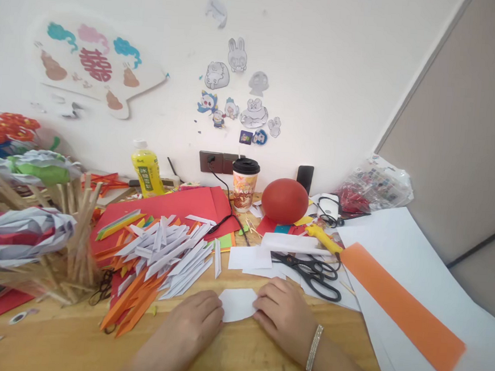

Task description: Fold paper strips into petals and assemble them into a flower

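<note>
Paper [238, 303], thin and floppy, lay pinned between left hand [194, 321] and right hand [282, 314], fingers flat on its edges.

Both hands press a small white folded paper piece [238, 303] flat on the wooden tabletop [237, 362]: the left hand [192, 320] covers its nine o'clock edge, the right hand [284, 311], with a sparkly bracelet [314, 347] at the wrist, its three o'clock edge. At ten o'clock from the paper lies a heap of folded white and orange paper strips [159, 264]. At two o'clock, black-handled scissors [313, 272] rest on white sheets, near a long orange paper strip [401, 306].
</note>
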Available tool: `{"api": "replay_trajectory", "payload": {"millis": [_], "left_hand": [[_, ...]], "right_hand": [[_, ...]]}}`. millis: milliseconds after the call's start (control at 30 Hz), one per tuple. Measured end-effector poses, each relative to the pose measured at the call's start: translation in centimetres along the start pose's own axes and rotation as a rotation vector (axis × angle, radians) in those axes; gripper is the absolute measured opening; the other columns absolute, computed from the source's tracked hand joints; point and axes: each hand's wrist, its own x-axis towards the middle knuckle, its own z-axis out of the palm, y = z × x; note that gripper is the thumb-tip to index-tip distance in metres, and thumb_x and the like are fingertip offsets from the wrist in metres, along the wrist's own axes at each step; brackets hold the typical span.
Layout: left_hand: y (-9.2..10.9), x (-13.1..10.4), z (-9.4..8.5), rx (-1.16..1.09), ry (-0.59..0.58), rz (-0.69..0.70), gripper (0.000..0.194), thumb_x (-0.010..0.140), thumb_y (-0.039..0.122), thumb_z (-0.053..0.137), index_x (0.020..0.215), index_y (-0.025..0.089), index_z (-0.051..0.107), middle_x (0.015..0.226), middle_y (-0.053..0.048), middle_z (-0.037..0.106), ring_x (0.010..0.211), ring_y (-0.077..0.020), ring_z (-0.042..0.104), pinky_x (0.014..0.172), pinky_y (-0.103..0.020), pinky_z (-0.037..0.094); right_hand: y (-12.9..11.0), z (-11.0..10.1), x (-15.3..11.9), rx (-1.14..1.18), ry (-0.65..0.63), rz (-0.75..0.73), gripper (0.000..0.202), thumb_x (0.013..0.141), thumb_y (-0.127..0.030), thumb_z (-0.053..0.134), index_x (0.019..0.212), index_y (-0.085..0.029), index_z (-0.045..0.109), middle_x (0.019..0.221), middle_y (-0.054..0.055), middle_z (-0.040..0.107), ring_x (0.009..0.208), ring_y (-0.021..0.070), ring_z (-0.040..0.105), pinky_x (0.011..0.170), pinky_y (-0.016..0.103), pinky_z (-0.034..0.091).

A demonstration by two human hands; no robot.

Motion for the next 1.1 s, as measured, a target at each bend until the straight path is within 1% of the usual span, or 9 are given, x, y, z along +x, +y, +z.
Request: {"api": "replay_trajectory", "payload": {"millis": [167, 300, 400, 533, 700, 900, 967, 1000, 1100], "left_hand": [[0.1, 0.0, 0.0, -0.118, -0.080, -0.152, 0.032, 0.094, 0.022, 0.031, 0.073, 0.018, 0.055, 0.070, -0.002, 0.055, 0.065, -0.0140, 0.054, 0.058, -0.023, 0.046], [0.1, 0.1, 0.1, -0.159, -0.105, -0.237, 0.029, 0.091, 0.021, 0.033, 0.072, 0.018, 0.055, 0.076, -0.003, 0.057, 0.070, -0.0156, 0.055, 0.063, -0.026, 0.047], [0.1, 0.2, 0.1, -0.154, -0.129, -0.263, 0.026, 0.089, 0.018, 0.036, 0.072, 0.018, 0.055, 0.078, -0.004, 0.057, 0.072, -0.0169, 0.054, 0.064, -0.027, 0.047], [0.2, 0.5, 0.1, -0.146, -0.145, -0.271, 0.024, 0.087, 0.016, 0.037, 0.072, 0.018, 0.055, 0.077, -0.004, 0.056, 0.072, -0.0180, 0.053, 0.064, -0.030, 0.046], [0.3, 0.7, 0.5, -0.131, -0.120, -0.314, 0.022, 0.085, 0.015, 0.039, 0.069, 0.018, 0.054, 0.074, -0.004, 0.054, 0.071, -0.0179, 0.052, 0.063, -0.029, 0.045], [0.3, 0.8, 1.2, -0.044, -0.173, -0.396, 0.017, 0.080, 0.013, 0.044, 0.065, 0.017, 0.052, 0.073, -0.004, 0.054, 0.071, -0.0197, 0.051, 0.063, -0.032, 0.044], [0.3, 0.8, 1.3, -0.010, -0.162, -0.383, 0.015, 0.080, 0.012, 0.044, 0.071, 0.017, 0.055, 0.076, -0.004, 0.054, 0.072, -0.0199, 0.050, 0.063, -0.032, 0.043], [0.4, 0.7, 1.3, 0.006, -0.145, -0.346, 0.016, 0.081, 0.012, 0.043, 0.078, 0.017, 0.058, 0.080, -0.005, 0.054, 0.075, -0.0201, 0.050, 0.065, -0.032, 0.043], [0.5, 0.7, 1.1, 0.064, -0.090, -0.132, 0.025, 0.086, 0.012, 0.043, 0.099, 0.025, 0.060, 0.090, -0.005, 0.056, 0.085, -0.0214, 0.050, 0.072, -0.034, 0.042]], "right_hand": [[-0.2, 0.0, -0.1, 0.102, -0.036, 0.128, 0.011, 0.080, -0.013, 0.057, 0.071, -0.019, 0.057, 0.077, 0.001, 0.060, 0.076, 0.0154, 0.049, 0.068, 0.029, 0.037], [-0.5, 0.1, -0.1, 0.163, -0.062, 0.252, 0.010, 0.074, -0.012, 0.063, 0.071, -0.019, 0.056, 0.080, 0.001, 0.057, 0.079, 0.0163, 0.048, 0.070, 0.030, 0.038], [-0.6, 0.1, 0.0, 0.220, -0.072, 0.327, 0.015, 0.070, -0.010, 0.067, 0.067, -0.018, 0.056, 0.082, 0.001, 0.056, 0.081, 0.0168, 0.048, 0.071, 0.030, 0.039], [-0.7, 0.4, 0.2, 0.285, -0.051, 0.424, 0.018, 0.067, -0.005, 0.066, 0.064, -0.018, 0.054, 0.081, 0.000, 0.054, 0.082, 0.0165, 0.048, 0.072, 0.030, 0.039], [-0.9, 0.7, 0.5, 0.235, -0.051, 0.478, 0.014, 0.070, -0.009, 0.063, 0.063, -0.018, 0.054, 0.080, 0.000, 0.053, 0.080, 0.0164, 0.047, 0.072, 0.030, 0.039], [-1.2, 1.2, 0.7, 0.190, -0.031, 0.547, 0.018, 0.070, -0.011, 0.063, 0.058, -0.018, 0.052, 0.077, 0.000, 0.054, 0.077, 0.0174, 0.047, 0.071, 0.032, 0.038], [-1.3, 1.4, 0.6, 0.177, -0.015, 0.548, 0.017, 0.070, -0.011, 0.063, 0.059, -0.018, 0.052, 0.076, 0.001, 0.054, 0.077, 0.0179, 0.047, 0.071, 0.032, 0.038], [-1.3, 1.5, 0.5, 0.170, -0.011, 0.548, 0.016, 0.070, -0.011, 0.063, 0.059, -0.018, 0.052, 0.076, 0.001, 0.054, 0.078, 0.0180, 0.047, 0.071, 0.032, 0.037], [-1.1, 1.6, 0.3, 0.153, -0.007, 0.553, 0.014, 0.070, -0.013, 0.062, 0.063, -0.018, 0.051, 0.078, 0.001, 0.053, 0.079, 0.0181, 0.047, 0.071, 0.032, 0.037]]}}
